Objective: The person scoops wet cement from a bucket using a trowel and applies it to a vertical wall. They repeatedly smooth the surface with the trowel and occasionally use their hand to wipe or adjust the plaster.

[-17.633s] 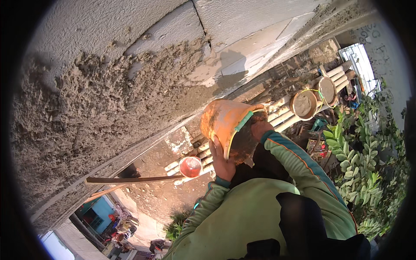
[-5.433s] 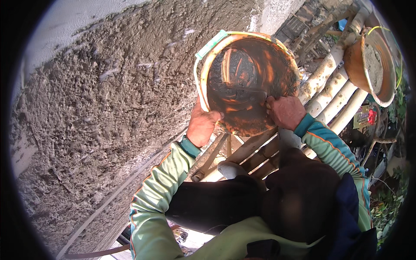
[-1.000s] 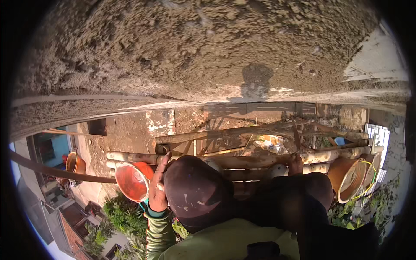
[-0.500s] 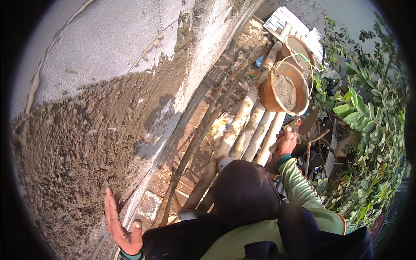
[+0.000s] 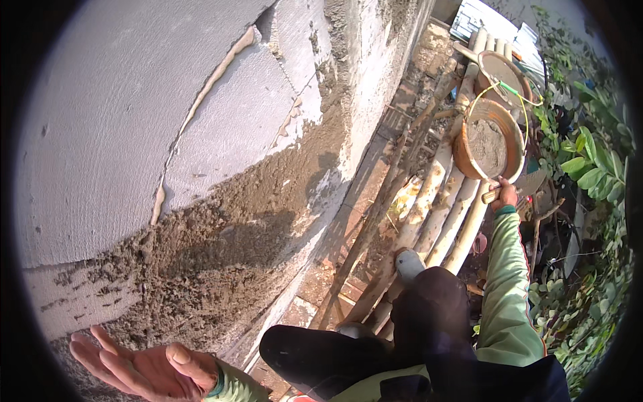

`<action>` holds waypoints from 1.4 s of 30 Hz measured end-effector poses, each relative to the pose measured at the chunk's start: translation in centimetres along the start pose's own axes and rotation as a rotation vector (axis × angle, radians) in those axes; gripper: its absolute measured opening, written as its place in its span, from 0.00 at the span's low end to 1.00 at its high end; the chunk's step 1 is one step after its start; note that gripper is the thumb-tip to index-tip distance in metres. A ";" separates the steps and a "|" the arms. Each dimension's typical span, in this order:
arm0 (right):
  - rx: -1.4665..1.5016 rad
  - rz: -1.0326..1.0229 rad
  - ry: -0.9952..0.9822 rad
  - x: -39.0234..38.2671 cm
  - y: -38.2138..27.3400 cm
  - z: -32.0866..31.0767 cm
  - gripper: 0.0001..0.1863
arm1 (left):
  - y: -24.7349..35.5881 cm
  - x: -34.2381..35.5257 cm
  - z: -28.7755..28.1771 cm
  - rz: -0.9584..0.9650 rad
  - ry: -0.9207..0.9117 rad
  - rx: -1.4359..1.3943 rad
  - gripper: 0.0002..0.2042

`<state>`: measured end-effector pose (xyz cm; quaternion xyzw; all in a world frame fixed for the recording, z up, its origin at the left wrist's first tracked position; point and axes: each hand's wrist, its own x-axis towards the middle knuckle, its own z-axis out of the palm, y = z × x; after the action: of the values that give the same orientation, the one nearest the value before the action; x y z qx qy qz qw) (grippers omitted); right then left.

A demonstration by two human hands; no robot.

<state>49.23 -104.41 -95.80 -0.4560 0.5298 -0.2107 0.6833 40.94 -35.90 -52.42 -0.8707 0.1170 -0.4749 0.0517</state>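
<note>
I have the right hand closed around a trowel by its wooden handle, right at the near lip of an orange-brown bucket; whether the knuckles touch that rim I cannot tell from here. What counts for me is how the two lie: the bucket's mouth, with grey mortar inside, is directly beyond that hand and a shade to its left, while the trowel's long axis runs crosswise, butt to the left and what I take for the grey blade to the right, so the blade stands beside the mouth rather than over it. My left hand is well apart at the lower left, empty, palm turned up, fingers loosely spread, near the rough mortared wall; contact there I can't judge. The right is therefore by far the nearer to the bucket, which sits on pale poles with a second bucket just behind it.
</note>
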 end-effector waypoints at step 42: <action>-2.014 -0.645 -0.622 -25.9 3.1 -7.1 0.16 | -2.5 15.2 14.9 0.131 0.238 0.501 0.28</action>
<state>33.04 -85.80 -84.79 -0.9544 0.1200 0.2729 0.0152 61.73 -37.65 -47.65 -0.7595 0.0573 -0.5836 0.2815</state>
